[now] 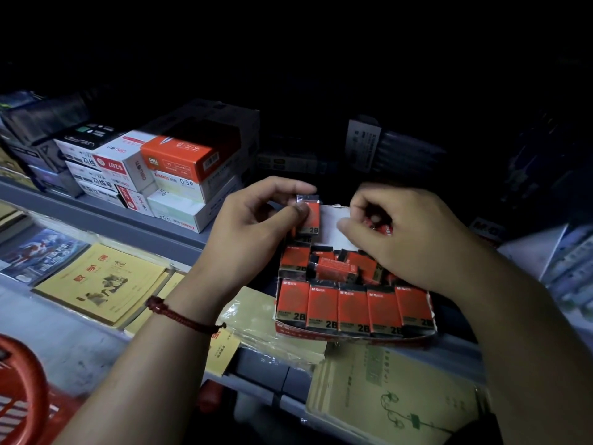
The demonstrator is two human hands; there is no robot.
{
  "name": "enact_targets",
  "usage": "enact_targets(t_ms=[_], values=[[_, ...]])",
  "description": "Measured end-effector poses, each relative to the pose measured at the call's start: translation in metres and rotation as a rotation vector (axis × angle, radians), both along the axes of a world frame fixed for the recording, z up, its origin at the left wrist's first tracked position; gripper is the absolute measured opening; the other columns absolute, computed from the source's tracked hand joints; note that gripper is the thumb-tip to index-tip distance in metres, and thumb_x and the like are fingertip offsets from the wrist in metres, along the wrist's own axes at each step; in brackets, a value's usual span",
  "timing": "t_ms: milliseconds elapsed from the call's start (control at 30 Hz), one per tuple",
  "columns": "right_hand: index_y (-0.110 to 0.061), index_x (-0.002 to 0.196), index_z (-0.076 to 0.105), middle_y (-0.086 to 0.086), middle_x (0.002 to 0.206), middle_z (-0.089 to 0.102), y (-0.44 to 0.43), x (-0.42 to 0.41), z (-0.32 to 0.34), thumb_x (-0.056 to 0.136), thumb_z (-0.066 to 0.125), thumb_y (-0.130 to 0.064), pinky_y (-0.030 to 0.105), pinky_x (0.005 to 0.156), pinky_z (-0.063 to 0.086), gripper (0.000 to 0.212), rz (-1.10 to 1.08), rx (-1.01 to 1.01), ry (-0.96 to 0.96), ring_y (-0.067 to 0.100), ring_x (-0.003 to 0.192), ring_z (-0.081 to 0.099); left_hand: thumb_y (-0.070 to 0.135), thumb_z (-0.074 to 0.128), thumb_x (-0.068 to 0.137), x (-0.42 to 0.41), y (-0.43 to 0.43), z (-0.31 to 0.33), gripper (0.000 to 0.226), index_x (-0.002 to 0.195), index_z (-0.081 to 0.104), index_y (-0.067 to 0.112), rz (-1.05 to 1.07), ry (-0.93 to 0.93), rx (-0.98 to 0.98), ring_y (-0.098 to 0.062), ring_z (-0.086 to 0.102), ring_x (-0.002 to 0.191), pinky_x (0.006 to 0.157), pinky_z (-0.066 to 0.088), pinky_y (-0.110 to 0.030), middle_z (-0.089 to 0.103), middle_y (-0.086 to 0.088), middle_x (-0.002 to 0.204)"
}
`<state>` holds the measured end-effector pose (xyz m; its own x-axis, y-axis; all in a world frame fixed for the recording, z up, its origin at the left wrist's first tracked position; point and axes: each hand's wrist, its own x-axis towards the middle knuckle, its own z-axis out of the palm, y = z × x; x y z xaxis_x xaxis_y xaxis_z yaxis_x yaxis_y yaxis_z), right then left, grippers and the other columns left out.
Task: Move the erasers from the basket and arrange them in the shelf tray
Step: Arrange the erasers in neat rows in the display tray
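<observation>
Your erasers [353, 308] are small red blocks with a black end and "2B" on them. Five sit side by side in a neat row at the front of the shelf tray [298, 332], a low card box on the shelf. Behind that row, more of them lie in a messy heap [337, 268], some tilted. Your left hand [253, 226] pinches one eraser [308, 218] over the tray's back left corner. Your right hand [414, 239] holds a second eraser [378, 224] close by, mostly hidden. The red basket [19, 396] sits low on your left, well apart from the tray.

Stationery shop; stacked stock boxes [175, 168] and exercise books [99, 281] on shelves [96, 213]
</observation>
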<state>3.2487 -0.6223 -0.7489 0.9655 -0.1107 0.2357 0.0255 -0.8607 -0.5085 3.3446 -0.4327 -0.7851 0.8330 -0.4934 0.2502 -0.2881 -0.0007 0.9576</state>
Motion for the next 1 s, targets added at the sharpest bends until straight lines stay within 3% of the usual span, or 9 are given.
enact_targets(t_ms=[133, 300, 400, 500, 633, 700, 800, 867, 1000], values=[[-0.025, 0.077, 0.057, -0.004, 0.074, 0.059, 0.0, 0.001, 0.0, 0.084, 0.073, -0.022, 0.014, 0.056, 0.04, 0.017, -0.045, 0.056, -0.02, 0.005, 0.064, 0.051, 0.008, 0.067, 0.098, 0.001, -0.001, 0.0, 0.02, 0.111, 0.076, 0.019, 0.003, 0.007, 0.0, -0.007, 0.059, 0.071, 0.067, 0.049, -0.021, 0.065, 0.001, 0.087], [-0.034, 0.093, 0.065, -0.005, 0.078, 0.057, 0.004, 0.0, 0.003, 0.087, 0.06, -0.004, 0.023, 0.053, 0.044, 0.031, 0.062, 0.15, 0.011, 0.007, 0.055, 0.048, 0.008, 0.071, 0.095, -0.001, -0.001, 0.002, 0.018, 0.111, 0.076, 0.015, 0.0, -0.01, -0.006, -0.013, 0.062, 0.072, 0.067, 0.051, -0.024, 0.068, -0.014, 0.092], [-0.032, 0.094, 0.066, -0.016, 0.081, 0.061, 0.005, 0.0, 0.003, 0.089, 0.053, 0.001, 0.023, 0.059, 0.05, 0.035, 0.072, 0.193, 0.003, 0.009, 0.067, 0.059, 0.011, 0.075, 0.092, 0.0, -0.002, 0.0, 0.017, 0.107, 0.077, 0.02, -0.006, 0.003, 0.019, -0.025, 0.06, 0.069, 0.067, 0.051, -0.034, 0.07, -0.008, 0.084], [-0.029, 0.098, 0.066, -0.011, 0.09, 0.067, 0.004, 0.002, 0.0, 0.093, 0.048, 0.003, 0.019, 0.062, 0.049, 0.037, 0.07, 0.21, 0.005, 0.005, 0.077, 0.062, 0.022, 0.081, 0.088, 0.001, -0.003, -0.002, 0.017, 0.105, 0.079, 0.027, -0.009, -0.033, 0.06, -0.039, 0.059, 0.072, 0.07, 0.051, -0.044, 0.068, -0.009, 0.099], [-0.033, 0.108, 0.065, -0.015, 0.101, 0.065, 0.006, 0.003, -0.004, 0.093, 0.047, -0.001, 0.014, 0.074, 0.044, 0.04, 0.051, 0.142, -0.013, -0.002, 0.092, 0.061, 0.03, 0.083, 0.086, 0.002, -0.003, 0.001, 0.021, 0.107, 0.079, 0.032, -0.004, -0.072, 0.148, -0.031, 0.063, 0.095, 0.09, 0.055, -0.045, 0.06, -0.001, 0.108], [-0.033, 0.108, 0.068, -0.016, 0.097, 0.063, 0.008, 0.004, -0.003, 0.09, 0.048, -0.001, 0.011, 0.07, 0.039, 0.043, 0.06, 0.092, 0.0, -0.008, 0.086, 0.058, 0.029, 0.082, 0.086, 0.002, -0.003, 0.003, 0.022, 0.107, 0.08, 0.032, -0.011, -0.076, 0.191, -0.02, 0.063, 0.101, 0.095, 0.055, -0.04, 0.059, 0.0, 0.109], [-0.035, 0.103, 0.072, -0.016, 0.098, 0.064, 0.011, 0.006, -0.005, 0.089, 0.051, -0.008, 0.024, 0.073, 0.049, 0.037, 0.044, 0.029, 0.039, -0.003, 0.088, 0.058, 0.031, 0.084, 0.083, 0.001, -0.004, 0.006, 0.024, 0.106, 0.08, 0.032, 0.008, -0.07, 0.241, -0.014, 0.063, 0.104, 0.096, 0.056, -0.038, 0.059, 0.001, 0.111], [-0.038, 0.1, 0.07, -0.018, 0.099, 0.066, 0.013, 0.006, -0.007, 0.089, 0.055, -0.027, 0.037, 0.081, 0.054, 0.022, 0.024, -0.01, 0.06, 0.002, 0.094, 0.061, 0.032, 0.087, 0.079, 0.0, -0.004, 0.008, 0.026, 0.105, 0.079, 0.032, 0.016, -0.058, 0.266, -0.017, 0.066, 0.1, 0.093, 0.058, -0.041, 0.059, 0.001, 0.114], [-0.044, 0.111, 0.063, -0.023, 0.103, 0.068, 0.012, 0.005, -0.005, 0.083, 0.056, -0.054, 0.036, 0.086, 0.055, 0.03, 0.004, 0.039, 0.08, -0.002, 0.099, 0.063, 0.047, 0.087, 0.068, 0.001, -0.003, 0.01, 0.039, 0.1, 0.077, 0.027, -0.014, -0.046, 0.263, -0.031, 0.073, 0.089, 0.082, 0.061, -0.055, 0.07, -0.001, 0.105]])
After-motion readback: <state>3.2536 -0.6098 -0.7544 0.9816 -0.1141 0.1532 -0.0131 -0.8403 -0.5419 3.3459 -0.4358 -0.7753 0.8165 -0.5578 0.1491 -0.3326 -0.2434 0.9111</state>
